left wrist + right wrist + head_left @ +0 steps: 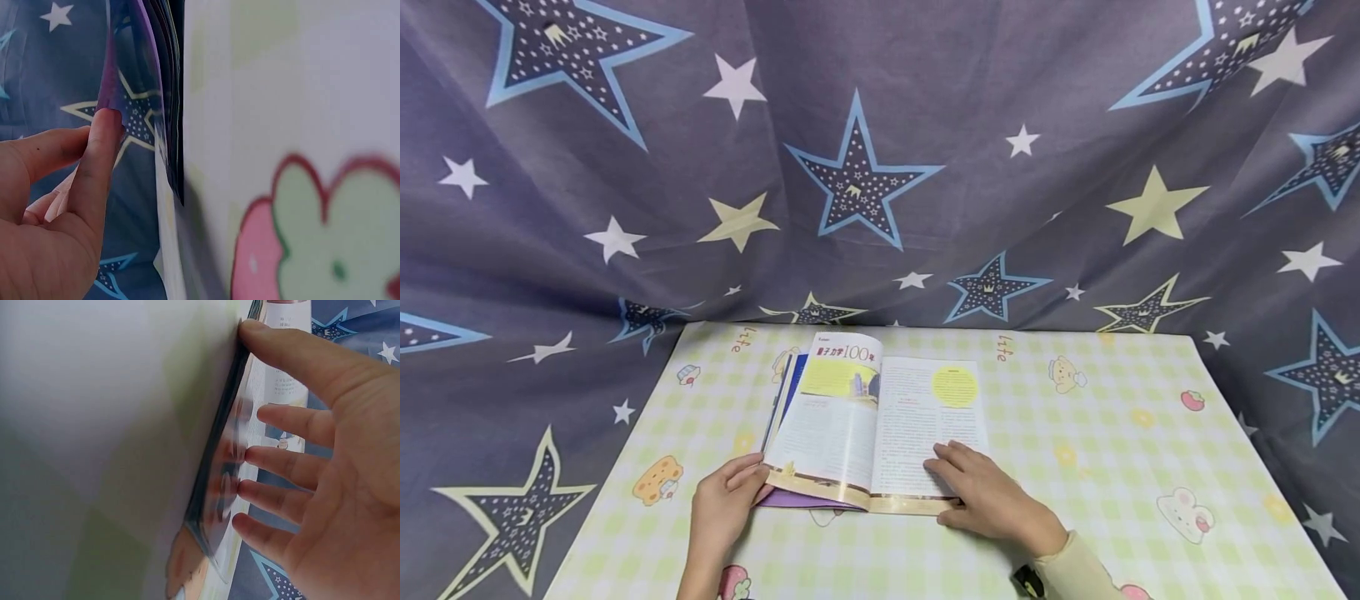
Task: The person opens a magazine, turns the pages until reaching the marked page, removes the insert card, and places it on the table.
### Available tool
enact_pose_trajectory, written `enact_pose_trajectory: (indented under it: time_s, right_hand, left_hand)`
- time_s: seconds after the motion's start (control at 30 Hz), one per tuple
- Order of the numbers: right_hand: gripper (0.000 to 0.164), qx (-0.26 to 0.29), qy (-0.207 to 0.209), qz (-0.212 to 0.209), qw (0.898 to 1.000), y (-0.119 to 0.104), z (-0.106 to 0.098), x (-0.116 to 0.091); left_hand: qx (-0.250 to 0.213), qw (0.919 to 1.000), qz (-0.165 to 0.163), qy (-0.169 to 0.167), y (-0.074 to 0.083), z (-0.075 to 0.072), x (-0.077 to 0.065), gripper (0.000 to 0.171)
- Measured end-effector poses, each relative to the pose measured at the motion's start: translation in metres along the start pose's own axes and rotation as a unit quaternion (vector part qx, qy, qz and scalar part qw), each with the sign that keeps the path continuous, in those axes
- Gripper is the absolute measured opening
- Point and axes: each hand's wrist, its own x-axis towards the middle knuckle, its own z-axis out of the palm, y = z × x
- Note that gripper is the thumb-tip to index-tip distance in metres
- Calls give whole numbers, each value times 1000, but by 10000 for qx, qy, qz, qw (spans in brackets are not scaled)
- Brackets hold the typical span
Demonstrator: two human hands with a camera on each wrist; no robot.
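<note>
An open magazine (928, 433) lies on the table, its left page (827, 425) headed by a title with a large 100 over a yellow block. My left hand (724, 500) pinches the lower left corner of the left-side pages between thumb and fingers. In the left wrist view the left hand (69, 187) holds a purplish sheet that stands apart from the darker pages behind it. My right hand (988, 500) rests at the lower right of the right page. Its fingers are spread in the right wrist view, with the thumb (275, 340) at the magazine's bottom edge.
The table (1120, 467) wears a green-and-white checked cloth printed with cartoon figures. Behind and beside it hangs a dark curtain (970, 200) with star patterns. A small black object (1028, 581) shows by the right sleeve (1075, 571).
</note>
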Motion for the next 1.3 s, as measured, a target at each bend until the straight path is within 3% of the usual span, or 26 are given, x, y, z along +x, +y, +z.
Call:
enact_pose_trajectory:
  time_s: [0.2,0.33,0.5,0.6,0.8,1.07,1.17,1.3]
  right_hand:
    - [62,136,41,-102,9998,1,-3,-2]
    - [48,147,154,-236,9995,3,-5,-4]
    - [27,196,745,-572,9954,8,-10,-8]
    - [24,252,1107,-544,9920,11,-14,-12]
    - [27,268,1707,-216,9847,18,-16,-19]
    - [46,-189,2857,-15,9581,23,-13,-17]
    - [52,-314,2977,148,9540,22,-13,-15]
    - [55,-265,2806,520,9580,18,-14,-14]
  left_hand:
    - [245,9997,-68,64,0,-4,0,28]
    - [695,9974,9,194,1,-5,-1,32]
    - [1016,9941,140,345,3,-4,1,32]
    - [1056,9934,156,432,4,-3,1,31]
    - [1208,9914,165,484,5,-4,2,31]
    - [1073,9931,348,320,10,3,6,27]
    - [1069,9931,430,233,13,8,6,28]
    - [905,9944,539,32,19,18,5,28]
